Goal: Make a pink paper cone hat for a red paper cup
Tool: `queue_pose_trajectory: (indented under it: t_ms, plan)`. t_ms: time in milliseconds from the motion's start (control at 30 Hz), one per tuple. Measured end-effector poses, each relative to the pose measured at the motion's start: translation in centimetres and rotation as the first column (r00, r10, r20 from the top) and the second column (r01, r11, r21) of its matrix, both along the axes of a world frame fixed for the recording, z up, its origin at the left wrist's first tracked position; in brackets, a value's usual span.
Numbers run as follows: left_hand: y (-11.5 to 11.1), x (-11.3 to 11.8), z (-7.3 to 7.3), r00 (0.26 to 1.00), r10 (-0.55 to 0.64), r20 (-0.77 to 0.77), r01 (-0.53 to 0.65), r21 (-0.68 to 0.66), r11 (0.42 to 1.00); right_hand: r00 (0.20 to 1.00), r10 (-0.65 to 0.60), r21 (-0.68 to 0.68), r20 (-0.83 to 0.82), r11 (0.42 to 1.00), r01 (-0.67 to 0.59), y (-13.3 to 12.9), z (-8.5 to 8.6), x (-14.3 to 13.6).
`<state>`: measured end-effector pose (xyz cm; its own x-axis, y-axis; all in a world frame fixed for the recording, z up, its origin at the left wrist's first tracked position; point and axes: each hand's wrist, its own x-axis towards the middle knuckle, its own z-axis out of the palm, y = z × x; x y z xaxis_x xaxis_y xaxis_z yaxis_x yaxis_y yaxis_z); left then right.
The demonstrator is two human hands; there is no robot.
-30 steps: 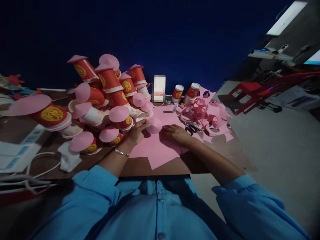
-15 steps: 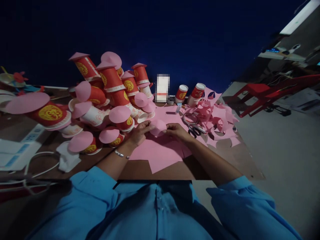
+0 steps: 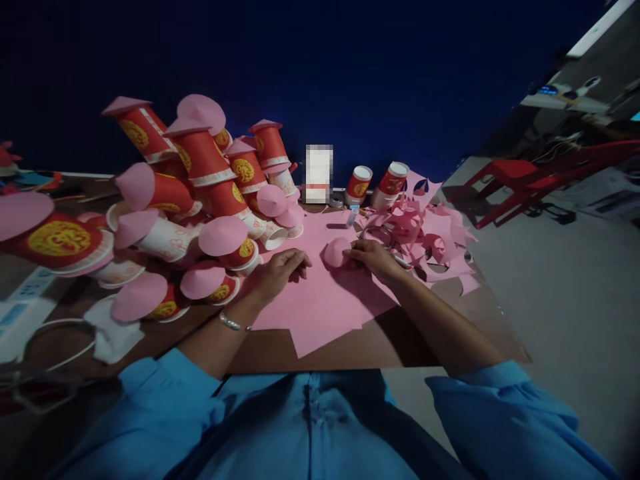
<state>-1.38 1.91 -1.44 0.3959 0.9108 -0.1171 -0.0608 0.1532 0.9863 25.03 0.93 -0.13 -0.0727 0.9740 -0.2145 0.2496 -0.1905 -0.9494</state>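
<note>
My right hand (image 3: 373,259) pinches the edge of a small pink paper cone (image 3: 337,253), holding it over the pink paper sheets (image 3: 315,303). To the left, my left hand (image 3: 289,268) is apart from the cone, its fingers curled together above the same sheets with nothing showing in them. Just left of that hand lie red paper cups topped with pink paper cones, among them a cup (image 3: 246,250) on its side. Beyond the cone a small clear-and-blue item (image 3: 353,216) rests on the paper.
Several cone-topped cups (image 3: 207,157) are piled at the left. Pink paper scraps (image 3: 430,233) heap up at the right, near two red cups (image 3: 359,185) at the back. A white crumpled piece (image 3: 113,333) and a cable (image 3: 75,323) lie front left. A red stool (image 3: 507,173) stands beyond the table.
My left hand has let go of the paper cone and drawn away from it. My right hand has moved slightly right with the cone. The view has shifted a little.
</note>
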Motion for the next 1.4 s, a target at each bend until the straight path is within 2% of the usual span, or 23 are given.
queue_pose_trajectory:
  t_ms: [133,233,333,433,567,667,867,1067,1200,1400]
  plan:
    - [-0.3,0.0,0.4,1.0,-0.009,-0.021,0.01,0.044,0.999,0.982,-0.073,0.049,0.175,0.997,0.066,0.2,-0.5,0.0]
    - [-0.5,-0.1,0.7,1.0,-0.024,-0.01,0.025,0.037,0.999,0.92,-0.158,0.174,0.358,0.98,0.101,-0.3,-0.1,0.0]
    - [-0.6,-0.1,0.7,1.0,-0.001,-0.027,0.003,0.074,0.997,0.736,-0.215,0.319,0.642,0.948,-0.001,-1.3,0.8,0.2]
    - [-0.7,0.0,0.5,0.995,0.078,-0.066,-0.064,0.19,0.98,0.575,-0.175,0.277,0.799,0.956,-0.094,-2.2,1.3,0.3]
    - [-1.0,0.1,0.4,0.97,0.16,-0.185,-0.07,0.415,0.907,0.441,-0.152,0.25,0.885,0.952,-0.175,-2.9,0.5,-0.2]
    - [-1.2,0.2,0.6,0.955,0.167,-0.246,-0.029,0.484,0.875,0.429,-0.175,0.304,0.886,0.919,-0.253,-3.4,-0.6,-0.8]
    - [-1.2,0.2,0.6,0.962,0.142,-0.234,-0.042,0.388,0.921,0.427,-0.237,0.395,0.873,0.856,-0.334,-3.8,-1.5,-1.4]
    - [-1.0,0.0,-0.1,0.962,0.138,-0.236,-0.036,0.393,0.919,0.354,-0.113,0.255,0.928,0.887,-0.385,-4.0,-1.0,-1.6]
    - [-0.9,-0.1,-0.2,0.956,0.141,-0.257,-0.027,0.401,0.916,0.372,-0.075,0.221,0.925,0.903,-0.367,-4.0,-0.7,-1.8]
    - [-0.9,-0.2,0.0,0.941,0.123,-0.316,0.028,0.435,0.9,0.408,-0.1,0.256,0.908,0.901,-0.35,-3.8,-1.2,-1.6]
